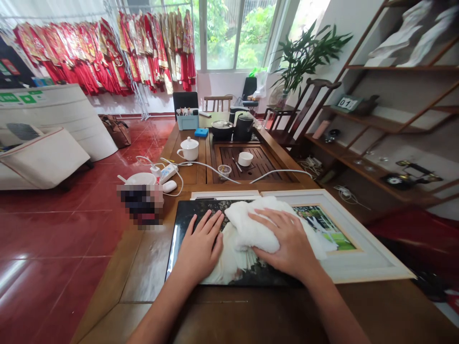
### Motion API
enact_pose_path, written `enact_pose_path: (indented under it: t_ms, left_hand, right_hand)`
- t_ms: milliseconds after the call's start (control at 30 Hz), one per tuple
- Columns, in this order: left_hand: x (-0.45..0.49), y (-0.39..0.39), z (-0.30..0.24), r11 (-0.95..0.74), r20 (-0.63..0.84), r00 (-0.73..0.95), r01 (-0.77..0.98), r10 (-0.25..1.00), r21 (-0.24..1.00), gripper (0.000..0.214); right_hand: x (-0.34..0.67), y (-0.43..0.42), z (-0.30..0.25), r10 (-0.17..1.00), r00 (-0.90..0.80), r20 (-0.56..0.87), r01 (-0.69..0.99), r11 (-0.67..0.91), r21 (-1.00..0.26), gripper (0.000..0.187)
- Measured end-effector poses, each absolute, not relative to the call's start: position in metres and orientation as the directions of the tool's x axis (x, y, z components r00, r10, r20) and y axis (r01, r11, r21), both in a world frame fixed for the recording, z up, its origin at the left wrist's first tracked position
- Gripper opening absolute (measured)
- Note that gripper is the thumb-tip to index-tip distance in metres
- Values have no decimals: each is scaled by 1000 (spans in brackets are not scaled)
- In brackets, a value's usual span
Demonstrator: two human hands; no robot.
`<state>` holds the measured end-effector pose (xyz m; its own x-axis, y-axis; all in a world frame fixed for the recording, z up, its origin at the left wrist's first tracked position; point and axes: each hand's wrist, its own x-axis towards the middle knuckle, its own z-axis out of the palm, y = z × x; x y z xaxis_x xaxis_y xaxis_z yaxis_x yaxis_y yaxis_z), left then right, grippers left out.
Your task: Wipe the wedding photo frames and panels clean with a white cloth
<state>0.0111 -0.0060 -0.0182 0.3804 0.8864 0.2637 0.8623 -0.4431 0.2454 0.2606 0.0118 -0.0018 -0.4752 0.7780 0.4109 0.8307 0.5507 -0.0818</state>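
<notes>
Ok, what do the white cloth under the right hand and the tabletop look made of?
The cloth looks like soft cotton terry, going by its fluffy, bunched pile. The tabletop seems varnished wood: visible grain under a glossy glare.

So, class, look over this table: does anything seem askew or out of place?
Yes: the dark glossy photo panel lies skewed across the white picture frame, covering its left side rather than sitting squarely in it, so their edges do not line up.
</notes>
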Motion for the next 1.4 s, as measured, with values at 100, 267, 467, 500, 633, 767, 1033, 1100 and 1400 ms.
enact_pose_path:
  t_ms: [100,267,467,500,633,767,1033,1100,1400]
  left_hand:
    - [13,-6,-18,-425,262,362,870,895,250,47]
    - [15,-6,-17,-418,255,357,874,899,250,47]
    - [12,-6,-18,-432,235,378,867,895,248,47]
    - [12,-5,-18,-437,233,385,865,893,247,47]
    - [11,-5,-18,-451,228,401,857,887,250,47]
    - [12,-5,-16,-445,229,394,861,890,247,47]
    - [12,-5,-18,-430,245,372,866,895,257,47]
    - [12,-5,-17,-427,237,371,865,898,262,47]
    - [9,-4,-16,-458,231,406,850,884,261,48]
  right_hand:
    - [261,3,-3,776,-476,413,833,548,-70,66]
    - [268,-38,-10,758,-509,408,822,568,-29,73]
    - [272,-53,-12,771,-490,406,834,551,-41,73]
    - [271,-49,-12,776,-486,403,835,548,-48,72]
    - [267,-18,-7,778,-479,407,833,549,-69,68]
    - [263,9,-3,780,-476,405,830,551,-86,65]
    - [266,-21,-4,777,-499,383,821,565,-76,70]
    - [269,-33,-4,773,-519,365,814,577,-66,72]
    - [264,-1,4,795,-514,321,825,560,-67,69]
